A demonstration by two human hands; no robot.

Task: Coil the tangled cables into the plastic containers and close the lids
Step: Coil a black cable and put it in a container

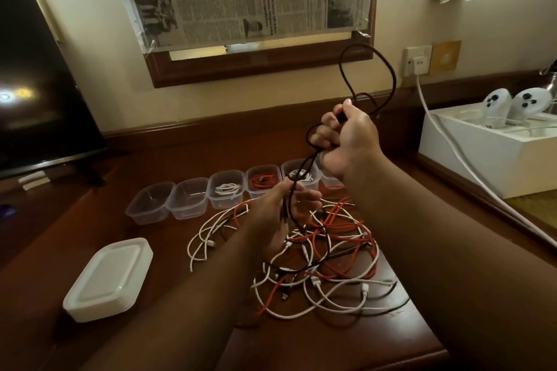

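The right hand was raised above the desk, its fingers curled round a black cable. Above the fist the cable rose in a large loop in front of the mirror frame. Below the fist it ran down to the left hand, which pinched the same cable just over the tangle.

The pile of tangled cables, white, red and black, lay on the desk under both hands.

A row of clear plastic containers stood behind the pile, all without lids. The two at the left end held nothing. The next held a white cable, and the next a red cable. The one after that held a white cable, partly hidden by the black one. The last container was largely hidden by the right forearm.

A stack of white lids lay on the desk well to the left of the pile.
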